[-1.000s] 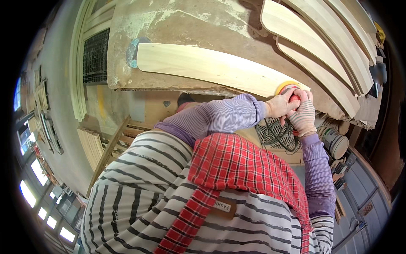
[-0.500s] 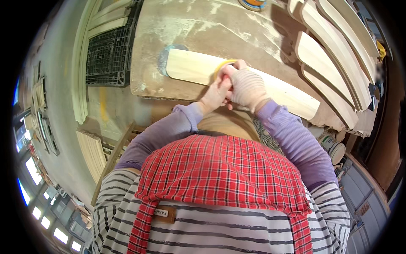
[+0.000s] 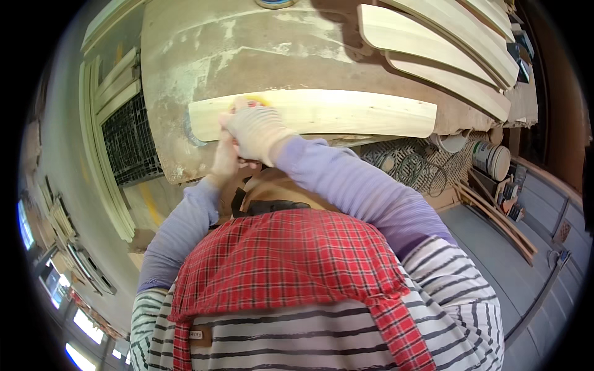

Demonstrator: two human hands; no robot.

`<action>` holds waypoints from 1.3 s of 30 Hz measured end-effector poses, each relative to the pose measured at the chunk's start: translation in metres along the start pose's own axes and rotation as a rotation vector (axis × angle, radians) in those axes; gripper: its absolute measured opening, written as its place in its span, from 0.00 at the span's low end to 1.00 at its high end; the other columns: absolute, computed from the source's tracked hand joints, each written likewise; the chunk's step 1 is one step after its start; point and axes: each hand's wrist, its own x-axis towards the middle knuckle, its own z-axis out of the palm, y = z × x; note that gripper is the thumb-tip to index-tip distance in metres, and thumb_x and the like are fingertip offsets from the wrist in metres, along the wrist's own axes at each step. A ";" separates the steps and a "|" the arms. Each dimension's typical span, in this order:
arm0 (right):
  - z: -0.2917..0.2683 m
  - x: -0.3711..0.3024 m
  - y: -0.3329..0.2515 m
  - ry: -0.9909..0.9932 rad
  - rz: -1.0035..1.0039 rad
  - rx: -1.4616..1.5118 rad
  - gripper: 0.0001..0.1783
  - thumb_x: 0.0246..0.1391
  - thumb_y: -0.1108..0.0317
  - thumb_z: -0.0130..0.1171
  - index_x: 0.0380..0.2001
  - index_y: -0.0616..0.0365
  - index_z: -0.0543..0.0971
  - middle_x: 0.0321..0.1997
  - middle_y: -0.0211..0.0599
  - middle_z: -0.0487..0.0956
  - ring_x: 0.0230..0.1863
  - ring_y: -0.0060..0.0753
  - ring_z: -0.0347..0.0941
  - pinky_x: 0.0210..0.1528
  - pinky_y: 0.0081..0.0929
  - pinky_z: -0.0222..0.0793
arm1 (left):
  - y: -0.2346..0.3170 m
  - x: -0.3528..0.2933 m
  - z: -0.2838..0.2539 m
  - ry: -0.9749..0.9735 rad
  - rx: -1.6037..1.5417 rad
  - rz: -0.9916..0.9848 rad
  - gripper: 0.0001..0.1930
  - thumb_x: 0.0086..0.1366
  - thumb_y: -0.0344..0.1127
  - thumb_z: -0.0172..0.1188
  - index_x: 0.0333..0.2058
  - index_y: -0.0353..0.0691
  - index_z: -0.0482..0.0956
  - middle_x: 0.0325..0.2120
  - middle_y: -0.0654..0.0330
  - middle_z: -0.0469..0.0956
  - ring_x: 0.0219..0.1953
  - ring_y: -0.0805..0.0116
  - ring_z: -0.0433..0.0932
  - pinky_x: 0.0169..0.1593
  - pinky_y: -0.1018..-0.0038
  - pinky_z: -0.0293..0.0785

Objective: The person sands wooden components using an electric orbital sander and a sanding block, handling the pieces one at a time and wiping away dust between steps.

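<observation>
So, our right hand (image 3: 255, 131) curls round the sander (image 3: 260, 99) near the left end of the board (image 3: 352, 114) on the worktop (image 3: 210, 46). Our left hand (image 3: 225, 157) meets it (we can't tell its grip).

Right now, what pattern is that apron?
The apron is red plaid with dark and white lines (head view).

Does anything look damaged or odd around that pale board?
The worktable looks scruffy: pale streaks mar its brown top, and a bluish patch, unlike the rest, shows by the left end of the board. The board shows no plain damage, though the right hand hides part of it.
</observation>
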 end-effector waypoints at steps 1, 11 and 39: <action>0.001 -0.019 0.020 0.054 0.099 0.083 0.23 0.42 0.64 0.68 0.44 0.48 0.76 0.52 0.50 0.71 0.49 0.54 0.76 0.49 0.45 0.74 | -0.004 0.005 0.024 -0.081 -0.009 -0.045 0.28 0.70 0.58 0.39 0.50 0.40 0.73 0.30 0.56 0.82 0.19 0.66 0.79 0.19 0.75 0.75; -0.055 -0.219 0.171 0.354 0.486 0.142 0.27 0.38 0.64 0.70 0.46 0.44 0.76 0.53 0.44 0.71 0.48 0.53 0.76 0.49 0.45 0.75 | -0.039 0.039 0.271 -0.651 0.286 0.061 0.25 0.74 0.50 0.44 0.63 0.48 0.55 0.32 0.54 0.77 0.15 0.68 0.75 0.18 0.73 0.75; -0.024 0.050 -0.031 0.200 0.021 -0.157 0.23 0.43 0.59 0.66 0.45 0.47 0.74 0.49 0.50 0.71 0.46 0.55 0.77 0.46 0.47 0.76 | 0.067 0.017 -0.020 -0.085 -0.047 0.169 0.25 0.70 0.61 0.41 0.57 0.55 0.66 0.26 0.64 0.79 0.16 0.73 0.75 0.16 0.78 0.70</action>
